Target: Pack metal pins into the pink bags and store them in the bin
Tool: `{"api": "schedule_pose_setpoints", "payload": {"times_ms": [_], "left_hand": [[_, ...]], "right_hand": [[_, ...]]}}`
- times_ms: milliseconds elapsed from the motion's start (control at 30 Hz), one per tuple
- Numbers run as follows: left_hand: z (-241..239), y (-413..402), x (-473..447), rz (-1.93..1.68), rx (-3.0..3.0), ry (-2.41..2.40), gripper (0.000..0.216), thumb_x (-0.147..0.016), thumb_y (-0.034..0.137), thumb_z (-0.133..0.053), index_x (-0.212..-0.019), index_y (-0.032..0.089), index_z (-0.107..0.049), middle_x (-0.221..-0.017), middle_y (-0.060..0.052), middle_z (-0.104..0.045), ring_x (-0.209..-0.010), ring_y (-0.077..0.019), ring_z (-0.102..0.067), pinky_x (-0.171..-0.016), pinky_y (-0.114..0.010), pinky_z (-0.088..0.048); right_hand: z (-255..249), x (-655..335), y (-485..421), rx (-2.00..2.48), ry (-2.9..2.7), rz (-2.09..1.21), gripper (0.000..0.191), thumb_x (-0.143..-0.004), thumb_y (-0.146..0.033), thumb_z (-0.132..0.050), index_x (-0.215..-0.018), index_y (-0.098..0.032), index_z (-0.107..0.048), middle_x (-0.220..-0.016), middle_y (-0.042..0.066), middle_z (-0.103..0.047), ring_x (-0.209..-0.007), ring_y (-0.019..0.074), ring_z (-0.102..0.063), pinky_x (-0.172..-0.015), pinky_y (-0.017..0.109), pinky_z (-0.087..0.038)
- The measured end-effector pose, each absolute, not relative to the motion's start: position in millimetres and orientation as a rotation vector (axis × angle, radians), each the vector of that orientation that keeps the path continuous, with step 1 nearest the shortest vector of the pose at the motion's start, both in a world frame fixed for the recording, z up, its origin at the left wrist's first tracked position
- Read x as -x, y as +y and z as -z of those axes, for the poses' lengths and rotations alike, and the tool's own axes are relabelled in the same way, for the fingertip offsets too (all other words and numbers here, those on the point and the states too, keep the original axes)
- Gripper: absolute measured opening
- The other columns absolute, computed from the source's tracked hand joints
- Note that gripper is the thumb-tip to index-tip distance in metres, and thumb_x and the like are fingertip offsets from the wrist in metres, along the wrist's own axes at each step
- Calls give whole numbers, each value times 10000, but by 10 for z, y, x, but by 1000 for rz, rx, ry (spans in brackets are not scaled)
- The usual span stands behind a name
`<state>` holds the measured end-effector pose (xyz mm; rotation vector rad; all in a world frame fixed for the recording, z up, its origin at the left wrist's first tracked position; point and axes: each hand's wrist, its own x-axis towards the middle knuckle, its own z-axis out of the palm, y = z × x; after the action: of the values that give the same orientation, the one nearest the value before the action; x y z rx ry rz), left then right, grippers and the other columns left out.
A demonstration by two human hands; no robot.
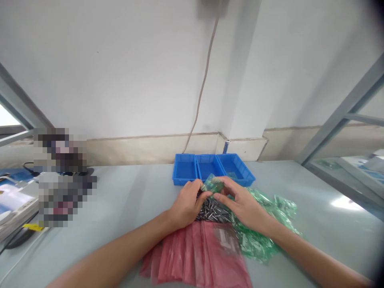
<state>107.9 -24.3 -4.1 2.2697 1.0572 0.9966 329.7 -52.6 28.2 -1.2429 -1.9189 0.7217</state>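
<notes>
Between my two hands is a small green plastic bag, pinched at both sides. My left hand grips its left edge with thumb and fingers. On the other side, my right hand has thumb and fingers closed on the bag's right part. Under the hands lies a heap of small metal pins or screws, too small to tell which. Pink plastic bags overlap in a row in front of the heap. Several green plastic bags are piled to the right, partly hidden by my right forearm.
Three joined blue bins stand behind my hands near the wall; the right one has a bit of green plastic inside. At the left are a white device, cables and a blurred-out area. Grey metal frames rise at both sides of the table.
</notes>
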Motion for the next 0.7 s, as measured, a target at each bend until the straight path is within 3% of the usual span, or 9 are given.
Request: {"api": "schedule_pose_setpoints", "payload": {"times_ms": [700], "left_hand": [[50, -233, -1067, -1051, -2274, 951, 292, -1126, 418, -467, -909, 224, -477, -839, 10, -571, -755, -178, -523, -708, -300, -380]], "right_hand": [[-244, -3293, -551, 1282, -1895, -722, 366, -1050, -443, -589, -1394, -320, -576, -990, 13, -680, -895, 229, -658, -790, 378, -562]]}}
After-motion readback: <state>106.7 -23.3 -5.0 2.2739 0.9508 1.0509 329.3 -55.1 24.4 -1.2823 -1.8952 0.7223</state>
